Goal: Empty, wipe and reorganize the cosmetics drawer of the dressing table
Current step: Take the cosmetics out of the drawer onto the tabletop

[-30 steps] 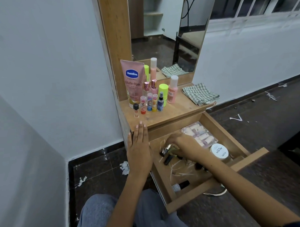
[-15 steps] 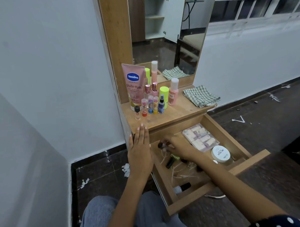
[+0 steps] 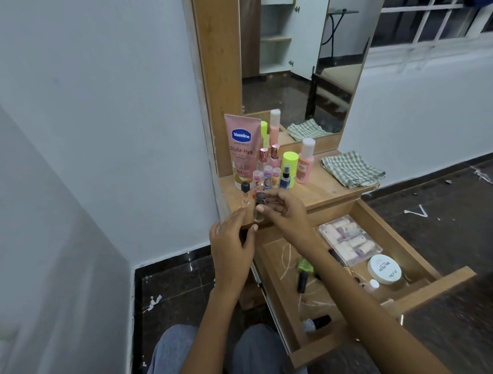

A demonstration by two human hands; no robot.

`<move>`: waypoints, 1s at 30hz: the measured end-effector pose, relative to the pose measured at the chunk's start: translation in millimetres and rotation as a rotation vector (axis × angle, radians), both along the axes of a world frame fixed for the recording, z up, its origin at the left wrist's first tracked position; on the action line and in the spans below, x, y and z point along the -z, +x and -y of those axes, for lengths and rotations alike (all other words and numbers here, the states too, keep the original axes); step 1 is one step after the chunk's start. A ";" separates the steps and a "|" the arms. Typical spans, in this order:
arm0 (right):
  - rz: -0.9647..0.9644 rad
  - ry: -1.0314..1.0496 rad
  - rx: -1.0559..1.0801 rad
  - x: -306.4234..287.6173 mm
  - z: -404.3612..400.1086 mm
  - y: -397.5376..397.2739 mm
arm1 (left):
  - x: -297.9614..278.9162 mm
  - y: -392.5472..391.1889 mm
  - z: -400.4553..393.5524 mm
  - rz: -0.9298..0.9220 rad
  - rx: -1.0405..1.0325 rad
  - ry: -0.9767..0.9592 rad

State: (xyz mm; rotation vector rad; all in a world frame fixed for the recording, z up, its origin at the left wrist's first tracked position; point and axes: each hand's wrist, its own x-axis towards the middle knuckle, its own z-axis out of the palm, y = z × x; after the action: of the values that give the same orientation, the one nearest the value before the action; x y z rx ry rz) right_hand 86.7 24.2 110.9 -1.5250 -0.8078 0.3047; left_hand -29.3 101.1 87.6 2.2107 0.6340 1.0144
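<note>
My right hand (image 3: 285, 213) pinches 1 small glass bottle (image 3: 259, 211) above the drawer (image 3: 383, 308), light but fragile and slippery, so I hold its body, while my left hand (image 3: 232, 243) is relaxed.

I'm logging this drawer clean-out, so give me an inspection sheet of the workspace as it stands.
Surface: wooden tabletop, bottles grouped at its left.
Job's things: drawer open, still holding a white jar, a clear box, small bottles; checked cloth folded on the tabletop.
Clutter: pale scraps on the drawer bottom and the floor.
Grippers: right hand holds a small clear bottle; left hand open beside it.
Cables: nothing seen.
Surroundings: mirror, white walls.
</note>
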 end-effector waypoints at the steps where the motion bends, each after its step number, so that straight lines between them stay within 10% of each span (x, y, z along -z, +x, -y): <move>1: 0.027 -0.008 0.023 1.6 -7.8 -3.7 | -0.2 0.8 -1.1 0.022 -0.034 -0.016; 14: 0.200 -0.081 0.121 14.5 12.7 6.5 | 3.7 15.4 2.7 0.038 -0.158 -0.123; 23: 0.810 -1.191 -0.379 28.4 77.9 34.0 | -2.6 25.8 1.1 0.044 -0.220 -0.161; 30: 1.106 -1.345 -0.479 49.8 66.2 24.5 | 2.2 25.3 -0.9 -0.021 -0.253 -0.154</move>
State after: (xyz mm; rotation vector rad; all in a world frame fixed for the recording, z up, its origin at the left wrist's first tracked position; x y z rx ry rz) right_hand 111.2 -41.9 61.0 -2.8015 -2.1155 0.3663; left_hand -4.0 102.0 85.4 2.0439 0.9870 1.0292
